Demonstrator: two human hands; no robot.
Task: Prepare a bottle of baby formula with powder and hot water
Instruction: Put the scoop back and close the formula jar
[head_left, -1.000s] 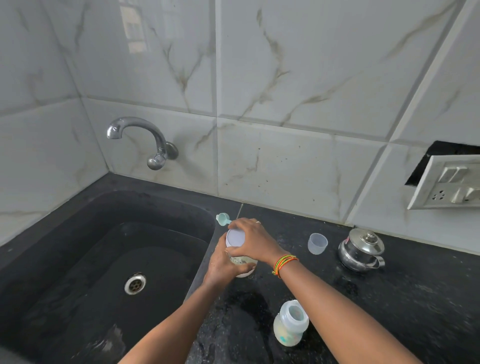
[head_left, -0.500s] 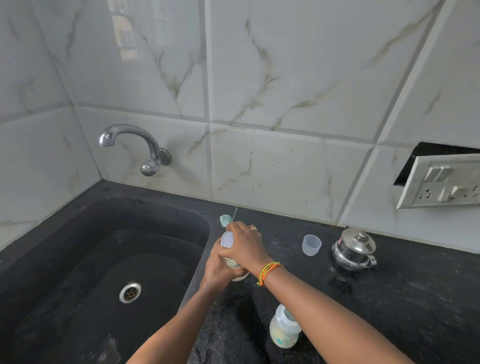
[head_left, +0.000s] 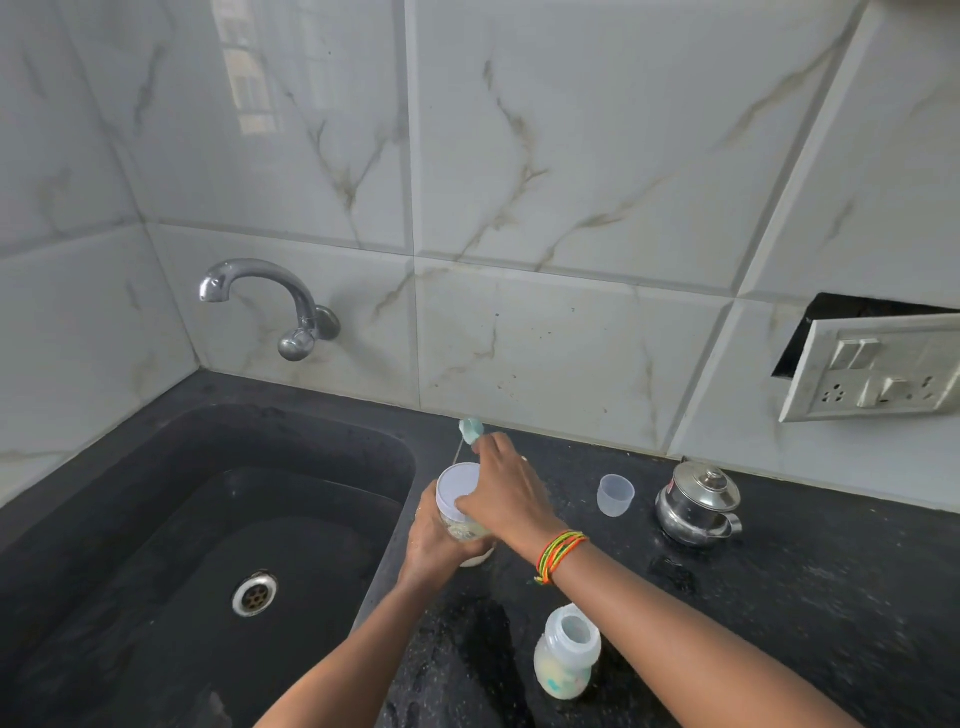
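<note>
A clear powder jar (head_left: 465, 530) with a white lid (head_left: 456, 488) stands on the black counter beside the sink. My left hand (head_left: 431, 540) wraps the jar's body from the left. My right hand (head_left: 506, 499) rests on the lid's right edge, thumb against the rim, and pinches a teal scoop (head_left: 471, 430) that sticks up behind the jar. The open baby bottle (head_left: 567, 653), with pale contents at its base, stands uncapped near the front of the counter. A small clear cap (head_left: 615, 494) and a steel lidded pot (head_left: 697, 503) sit to the right.
The black sink (head_left: 171, 545) with a steel drain (head_left: 254, 593) fills the left side, under a chrome wall tap (head_left: 270, 304). A wall socket plate (head_left: 883, 371) hangs loose at the right. The counter (head_left: 831, 597) runs right along the tiled wall.
My right hand has slid from covering the lid to its right edge, so the white lid top now shows. The scoop has tipped upright. The camera moved closer and tilted.
</note>
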